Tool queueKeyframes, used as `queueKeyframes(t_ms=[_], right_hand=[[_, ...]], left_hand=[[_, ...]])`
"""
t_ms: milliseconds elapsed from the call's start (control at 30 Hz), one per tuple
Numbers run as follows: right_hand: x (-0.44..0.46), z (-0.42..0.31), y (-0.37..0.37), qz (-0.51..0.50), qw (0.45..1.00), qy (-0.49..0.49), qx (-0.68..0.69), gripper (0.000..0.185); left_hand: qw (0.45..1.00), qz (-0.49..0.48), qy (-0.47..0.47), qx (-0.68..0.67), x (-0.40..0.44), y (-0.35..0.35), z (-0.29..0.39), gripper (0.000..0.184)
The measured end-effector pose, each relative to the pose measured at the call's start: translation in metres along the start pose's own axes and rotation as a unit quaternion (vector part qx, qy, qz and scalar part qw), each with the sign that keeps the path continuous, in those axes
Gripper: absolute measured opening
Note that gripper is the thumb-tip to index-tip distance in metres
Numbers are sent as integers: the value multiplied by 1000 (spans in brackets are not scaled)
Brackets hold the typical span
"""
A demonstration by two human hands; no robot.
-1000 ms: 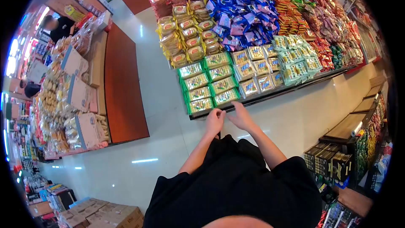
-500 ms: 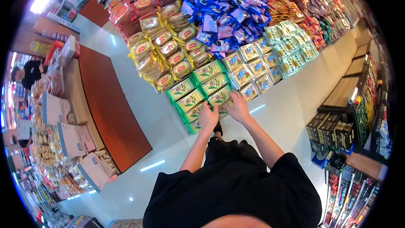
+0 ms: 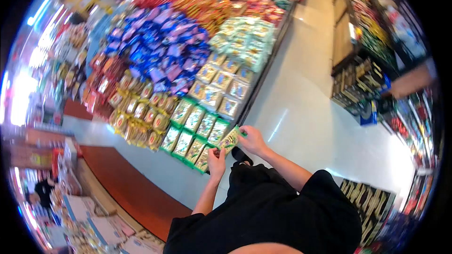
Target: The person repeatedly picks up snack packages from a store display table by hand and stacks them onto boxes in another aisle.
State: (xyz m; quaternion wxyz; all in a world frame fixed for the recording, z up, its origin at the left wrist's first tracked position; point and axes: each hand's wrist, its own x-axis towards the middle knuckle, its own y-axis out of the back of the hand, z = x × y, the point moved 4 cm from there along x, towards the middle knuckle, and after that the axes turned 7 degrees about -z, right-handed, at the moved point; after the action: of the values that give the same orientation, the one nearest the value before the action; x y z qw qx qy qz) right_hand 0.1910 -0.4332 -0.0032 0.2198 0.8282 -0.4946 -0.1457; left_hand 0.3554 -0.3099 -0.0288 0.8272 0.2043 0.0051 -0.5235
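Observation:
A yellow snack packet [image 3: 229, 140] with green ends is held between my two hands, tilted, at the near edge of the display. My left hand [image 3: 216, 163] pinches its lower left end. At the upper right end, the fingers of my right hand [image 3: 252, 140] are closed on the green edge. Just left of it lie similar green-edged packets [image 3: 183, 142] in neat rows. Behind them sit cream packets [image 3: 221, 81] with blue print, and yellow-wrapped packs [image 3: 141, 110] are at the left. The writing is too blurred to read.
Blue packets [image 3: 160, 47] are heaped further back, with pale green packets [image 3: 245, 37] to their right. A brown-red counter panel [image 3: 127, 188] runs along the left, where another person [image 3: 43, 192] stands. Dark patterned boxes [image 3: 360, 82] stand at the right.
My view has turned, so the display now appears further left. Both hands, earlier on the green-edged packets in the rows, now hold one packet lifted at the display's near right corner.

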Motion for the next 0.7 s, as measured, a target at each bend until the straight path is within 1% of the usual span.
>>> queueKeyframes(t_ms=[33,100,167,233,267,367,467,567,600,700], right_hand=[[-20,7,13,31,999,-7,5,33],[-63,26,42,112,991,-56,36,38],[-118,46,68,187,973,-114,71,41],[-176,60,90,248,950,-150,114,43],[-206,68,98,277,936,-169,136,44],[-300,92,110,336,909,-196,148,42],[-398,97,121,419,873,-228,103,42],[-484,91,132,497,819,-276,76,41],[-508,98,132,519,804,-273,102,40],[-566,106,138,557,768,-286,133,35]], left_hand=[[999,-37,-23,7,-5,-12,4,28],[992,-107,-67,21,-15,-40,8,27],[979,-164,-114,38,-39,-68,30,23],[962,-217,-154,56,-70,-98,52,21],[954,-243,-160,67,-91,-112,63,19],[924,-319,-191,93,-145,-161,53,20],[891,-398,-190,103,-213,-207,45,20],[856,-464,-179,141,-283,-244,46,21],[842,-489,-171,150,-304,-254,50,21],[808,-532,-203,150,-341,-286,41,22]])
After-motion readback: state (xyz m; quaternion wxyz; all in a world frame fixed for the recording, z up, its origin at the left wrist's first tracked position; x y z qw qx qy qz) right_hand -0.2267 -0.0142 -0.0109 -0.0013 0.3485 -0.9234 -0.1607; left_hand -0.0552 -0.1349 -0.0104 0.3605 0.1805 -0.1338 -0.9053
